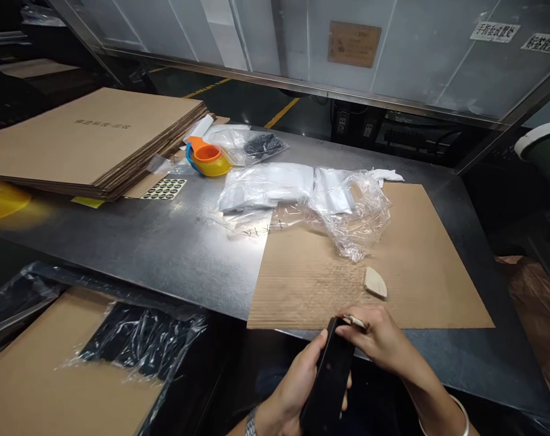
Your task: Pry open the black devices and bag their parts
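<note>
A long black box-like piece [330, 378] lies in my left hand [297, 381], tilted, with its far end close to the table's front edge. My left thumb runs along its side, and other fingertips show on the opposite side. My right hand [379, 336] is closed at the far end of the black piece, its thumb touching or very near that end. Between its fingers is a slim pale tool [357, 321] with a darker tip; its exact kind is unclear. Just beyond my right hand, a wedge-shaped beige block [375, 283] rests on the cardboard sheet [420, 254].
Clear plastic bags with white packets [268, 184] lie across the sheet's back edge. Farther left are orange and yellow tape rings [206, 158], a sticker sheet [164, 189] and stacked cardboard [97, 136]. A plastic-lined carton [66, 363] stands at lower left. A panel [256, 36] overhangs the metal table [188, 254].
</note>
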Demonstrator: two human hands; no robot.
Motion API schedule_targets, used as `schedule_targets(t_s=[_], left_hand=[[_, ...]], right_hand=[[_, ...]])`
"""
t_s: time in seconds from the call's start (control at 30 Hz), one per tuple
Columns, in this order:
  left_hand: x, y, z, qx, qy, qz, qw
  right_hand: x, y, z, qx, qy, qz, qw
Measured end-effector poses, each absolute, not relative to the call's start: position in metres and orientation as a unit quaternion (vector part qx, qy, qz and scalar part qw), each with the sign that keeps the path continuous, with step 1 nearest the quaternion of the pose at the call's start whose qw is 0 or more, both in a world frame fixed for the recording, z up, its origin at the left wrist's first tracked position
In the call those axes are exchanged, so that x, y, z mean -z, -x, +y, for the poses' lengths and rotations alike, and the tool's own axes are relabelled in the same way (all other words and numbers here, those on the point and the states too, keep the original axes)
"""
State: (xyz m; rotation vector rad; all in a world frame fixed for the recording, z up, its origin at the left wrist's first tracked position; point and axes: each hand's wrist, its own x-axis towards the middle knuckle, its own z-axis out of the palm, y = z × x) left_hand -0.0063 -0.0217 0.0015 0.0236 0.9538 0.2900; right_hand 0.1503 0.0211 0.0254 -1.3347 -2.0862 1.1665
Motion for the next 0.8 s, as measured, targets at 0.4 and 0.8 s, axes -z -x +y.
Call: schedule_targets(t_s=[0.4,0.8], left_hand=[[-0.005,0.012,-0.013,-0.283,0.004,0.451,0.847],[-0.007,0.009,-0.016,-0.417,-0.078,0.541,0.726]], right_hand=[[-0.011,-0.15,0.006,-0.424,0.601,-0.62,0.271],[-0.001,-0.116,-0.032,-0.576,0.599,-0.509,0.222]])
